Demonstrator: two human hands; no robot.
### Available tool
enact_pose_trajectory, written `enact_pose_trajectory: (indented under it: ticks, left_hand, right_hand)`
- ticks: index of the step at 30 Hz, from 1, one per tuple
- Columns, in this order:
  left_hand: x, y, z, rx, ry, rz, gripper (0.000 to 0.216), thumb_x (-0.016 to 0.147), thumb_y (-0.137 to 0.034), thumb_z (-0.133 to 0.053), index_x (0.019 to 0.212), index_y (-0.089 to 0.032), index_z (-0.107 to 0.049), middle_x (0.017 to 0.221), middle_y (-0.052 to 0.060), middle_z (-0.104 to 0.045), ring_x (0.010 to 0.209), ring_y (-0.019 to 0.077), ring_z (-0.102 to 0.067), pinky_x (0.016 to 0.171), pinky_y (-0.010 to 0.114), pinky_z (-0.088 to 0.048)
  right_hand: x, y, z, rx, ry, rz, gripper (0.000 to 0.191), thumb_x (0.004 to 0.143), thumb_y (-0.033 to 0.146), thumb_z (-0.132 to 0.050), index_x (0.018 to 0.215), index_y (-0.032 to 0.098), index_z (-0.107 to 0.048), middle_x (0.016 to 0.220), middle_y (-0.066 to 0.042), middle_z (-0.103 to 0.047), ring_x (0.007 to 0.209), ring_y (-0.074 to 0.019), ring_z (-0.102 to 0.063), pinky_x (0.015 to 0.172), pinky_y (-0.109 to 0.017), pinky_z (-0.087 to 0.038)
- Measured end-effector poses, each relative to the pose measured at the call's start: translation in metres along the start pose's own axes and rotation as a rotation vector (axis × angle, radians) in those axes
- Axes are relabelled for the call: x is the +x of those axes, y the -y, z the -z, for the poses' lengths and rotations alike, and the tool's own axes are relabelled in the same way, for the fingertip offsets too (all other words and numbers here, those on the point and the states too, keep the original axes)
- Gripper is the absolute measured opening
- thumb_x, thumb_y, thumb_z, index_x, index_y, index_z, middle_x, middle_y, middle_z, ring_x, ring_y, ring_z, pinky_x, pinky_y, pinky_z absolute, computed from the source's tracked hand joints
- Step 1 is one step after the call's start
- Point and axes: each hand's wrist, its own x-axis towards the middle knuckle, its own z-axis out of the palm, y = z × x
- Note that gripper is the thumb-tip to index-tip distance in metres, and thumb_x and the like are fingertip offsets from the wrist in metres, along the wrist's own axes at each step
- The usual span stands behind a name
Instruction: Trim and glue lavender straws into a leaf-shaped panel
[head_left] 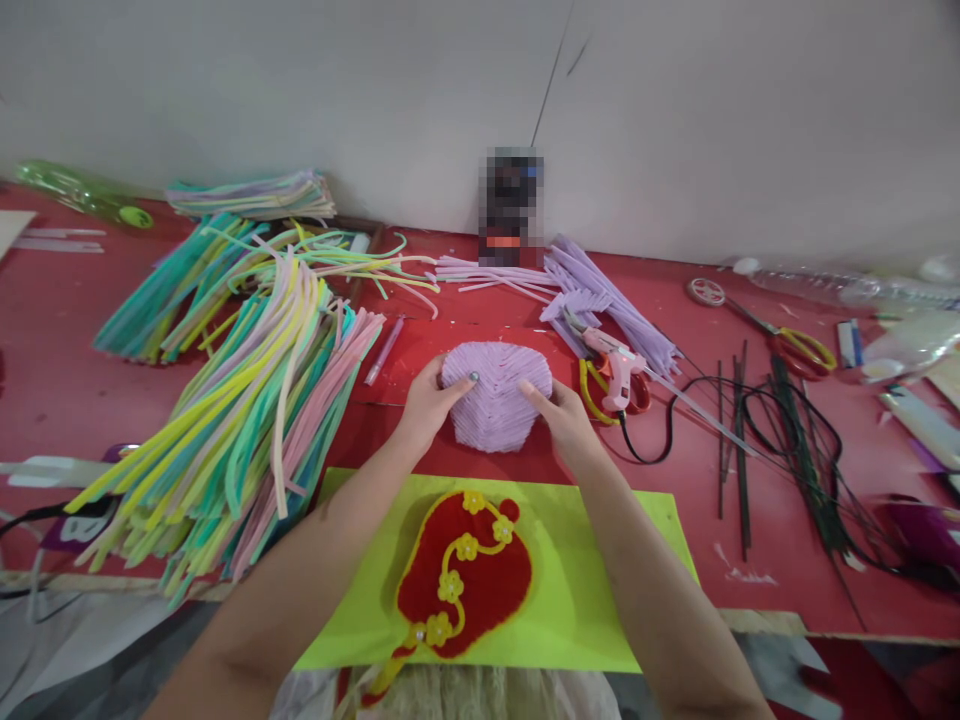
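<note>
A lilac piece made of pipe cleaners [495, 395], rounded and laid in a herringbone pattern, is held up between my two hands. My left hand [436, 395] grips its left edge, thumb on the front face. On the opposite edge, my right hand [553, 405] pinches it the same way; the fingers of both hands are hidden behind. Below the piece lies a yellow-green sheet [600, 570] bearing a red fan-shaped pipe-cleaner piece [424, 560] with yellow flowers and a yellow trim.
Bundled pastel pipe cleaners [247, 400] heap at left. Lilac pipe cleaners [615, 300] lie behind, near a pink glue gun [619, 370] with a black cord. Scissors [799, 348], dark green stems [806, 460] and a clear plastic bottle [825, 283] are at right; a green bottle [75, 190] lies far left.
</note>
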Motion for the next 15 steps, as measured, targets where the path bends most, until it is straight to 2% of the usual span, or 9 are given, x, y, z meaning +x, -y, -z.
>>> enact_pose_trajectory:
  ticks: [5,15]
  left_hand:
    - [-0.0009,-0.0021,-0.0009,-0.007,-0.025,-0.003,0.037,0.063,-0.031,-0.078,0.095,-0.016,-0.065,0.093,0.005,-0.072,0.090,0.0212,-0.065,0.089,0.038,-0.047]
    - [-0.0002,0.0000,-0.0009,-0.057,-0.009,0.010,0.037,0.062,-0.030,-0.078,0.093,-0.016,-0.065,0.092,0.005,-0.072,0.089,0.0211,-0.065,0.089,0.038,-0.047]
  right_hand:
    - [-0.0032,-0.0005,-0.0027,-0.099,0.088,-0.098,0.044,0.061,0.047,-0.081,0.092,0.017,-0.074,0.100,-0.007,-0.075,0.099,-0.0307,-0.067,0.088,-0.044,-0.053]
    - [-0.0026,-0.0037,-0.0006,-0.140,0.107,-0.077,0.043,0.063,0.049,-0.079,0.092,0.017,-0.075,0.098,-0.007,-0.075,0.100,-0.0322,-0.068,0.091,-0.047,-0.053]
